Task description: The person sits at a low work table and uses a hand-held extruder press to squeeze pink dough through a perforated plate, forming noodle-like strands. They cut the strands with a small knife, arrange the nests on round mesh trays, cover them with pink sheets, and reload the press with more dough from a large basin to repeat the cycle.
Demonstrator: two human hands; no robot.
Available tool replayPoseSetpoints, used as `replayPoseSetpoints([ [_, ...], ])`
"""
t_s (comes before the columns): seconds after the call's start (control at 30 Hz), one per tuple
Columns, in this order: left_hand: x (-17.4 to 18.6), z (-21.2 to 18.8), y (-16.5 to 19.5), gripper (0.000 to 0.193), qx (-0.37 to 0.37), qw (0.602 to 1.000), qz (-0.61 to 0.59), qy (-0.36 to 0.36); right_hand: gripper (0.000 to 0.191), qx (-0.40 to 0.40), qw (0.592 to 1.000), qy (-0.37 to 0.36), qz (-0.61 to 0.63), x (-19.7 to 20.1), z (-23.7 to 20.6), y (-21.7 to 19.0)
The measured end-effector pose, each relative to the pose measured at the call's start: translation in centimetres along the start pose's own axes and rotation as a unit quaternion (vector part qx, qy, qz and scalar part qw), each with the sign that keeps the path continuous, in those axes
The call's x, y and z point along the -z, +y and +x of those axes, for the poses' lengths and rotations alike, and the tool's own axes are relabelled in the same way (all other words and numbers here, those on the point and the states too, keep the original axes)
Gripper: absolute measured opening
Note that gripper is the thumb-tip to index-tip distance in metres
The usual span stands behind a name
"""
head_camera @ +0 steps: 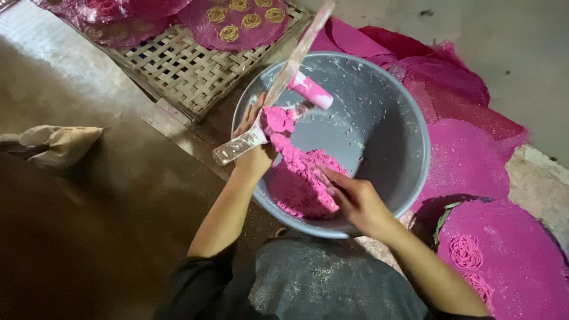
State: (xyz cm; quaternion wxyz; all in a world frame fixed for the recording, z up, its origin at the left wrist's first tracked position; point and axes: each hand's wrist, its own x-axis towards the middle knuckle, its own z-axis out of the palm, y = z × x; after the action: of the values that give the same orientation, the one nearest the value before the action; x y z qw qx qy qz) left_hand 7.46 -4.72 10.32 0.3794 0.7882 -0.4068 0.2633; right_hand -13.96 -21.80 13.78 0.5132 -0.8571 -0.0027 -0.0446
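Observation:
A grey plastic basin (397,127) sits in front of me, holding a mass of pink dough (302,178) along its near-left side. My left hand (252,142) is at the basin's left rim, gripping a long press tool (290,71) whose pink cylinder (311,90) hangs over the basin; a lump of pink dough sits by my fingers. My right hand (352,198) presses into the dough mass at the basin's near edge, fingers curled on it.
A woven bamboo tray (189,65) lies beyond the basin with pink sheets carrying coiled noodle nests (237,21). Pink round mats (468,154) spread to the right, one (504,261) bearing pink coils. Folded cloth (56,142) lies left.

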Motion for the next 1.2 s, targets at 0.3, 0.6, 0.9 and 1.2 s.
replayPoseSetpoints([
  [0.3, -2.3, -0.4, 0.8, 0.067, 0.068, 0.993, 0.034, -0.09, 0.045, -0.045, 0.99, 0.097, -0.092, 0.0, 1.9, -0.1],
  [0.6, -0.4, 0.3, 1.9, 0.07, 0.219, 0.908, 0.022, -0.356, 0.037, -0.213, 0.873, -0.16, -0.409, 10.0, 5.4, -10.6],
  [0.9, -1.6, -4.5, 2.4, 0.073, 0.146, 0.897, -0.3, -0.289, 0.013, 0.19, 0.719, -0.137, -0.655, 2.6, 4.7, -8.8],
  [1.2, -0.3, -3.1, -0.1, 0.072, 0.003, 0.943, -0.272, -0.194, 0.023, 0.097, 0.736, -0.124, -0.658, 6.6, 4.2, -14.6],
])
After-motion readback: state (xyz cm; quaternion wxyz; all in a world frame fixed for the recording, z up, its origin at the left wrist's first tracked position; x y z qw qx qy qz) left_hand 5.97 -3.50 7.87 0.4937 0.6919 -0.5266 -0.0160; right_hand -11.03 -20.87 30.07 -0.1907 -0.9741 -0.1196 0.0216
